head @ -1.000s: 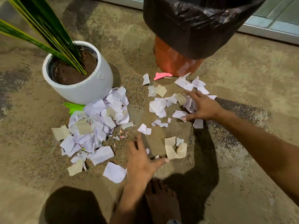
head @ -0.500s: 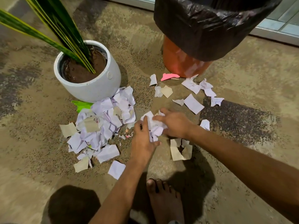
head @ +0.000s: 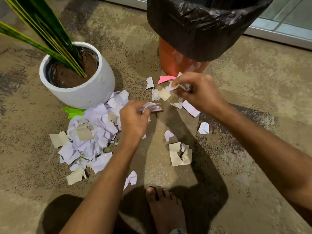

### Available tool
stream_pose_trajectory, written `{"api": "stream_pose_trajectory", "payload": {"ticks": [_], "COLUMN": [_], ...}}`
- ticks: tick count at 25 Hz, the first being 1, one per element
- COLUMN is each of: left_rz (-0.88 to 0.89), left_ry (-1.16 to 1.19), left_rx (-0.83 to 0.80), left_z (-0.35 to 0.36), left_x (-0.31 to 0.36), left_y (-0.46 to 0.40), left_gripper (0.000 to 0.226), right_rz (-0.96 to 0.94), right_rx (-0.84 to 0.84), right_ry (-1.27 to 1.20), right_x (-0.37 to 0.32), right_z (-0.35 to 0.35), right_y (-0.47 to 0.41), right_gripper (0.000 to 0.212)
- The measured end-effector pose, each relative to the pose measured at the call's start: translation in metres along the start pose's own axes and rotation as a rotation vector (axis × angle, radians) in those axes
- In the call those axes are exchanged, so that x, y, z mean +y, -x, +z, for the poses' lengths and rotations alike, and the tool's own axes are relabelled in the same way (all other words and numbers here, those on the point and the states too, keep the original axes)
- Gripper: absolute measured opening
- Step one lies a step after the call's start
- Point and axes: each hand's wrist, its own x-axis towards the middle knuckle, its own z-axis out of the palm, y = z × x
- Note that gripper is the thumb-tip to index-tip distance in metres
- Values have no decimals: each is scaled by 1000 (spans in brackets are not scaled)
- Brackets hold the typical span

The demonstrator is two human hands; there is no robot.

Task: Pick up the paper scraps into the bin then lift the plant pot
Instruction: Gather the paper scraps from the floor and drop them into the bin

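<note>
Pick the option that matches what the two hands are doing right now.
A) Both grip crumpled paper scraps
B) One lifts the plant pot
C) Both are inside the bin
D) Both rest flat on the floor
A: the left hand and the right hand each grip crumpled paper scraps above the floor.

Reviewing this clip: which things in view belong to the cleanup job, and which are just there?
Job: left hand and right hand, each gripping paper scraps; big scrap pile; loose scraps; bin with black liner; plant pot.
Just there: bare foot; floor; glass door.
</note>
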Motion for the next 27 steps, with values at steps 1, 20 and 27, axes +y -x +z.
{"api": "stream_pose_trajectory", "payload": {"ticks": [1,20,27], "left_rz": [43,571,218], "left_ry": [22,-245,-444], "left_rx": [38,110,70], "left_z": [-6,-1,6], "left_x": [17,206,-7], "left_y": [-6,-83,58], "left_gripper": [7,17,57], "right_rz": [-37,474,614], "right_rx": [64,-767,-806], "right_ry": [9,189,98], "right_x": [-4,-87,-61], "right_z": [4,170,126], "right_y": [13,255,213], "right_gripper": [18,42,43]}}
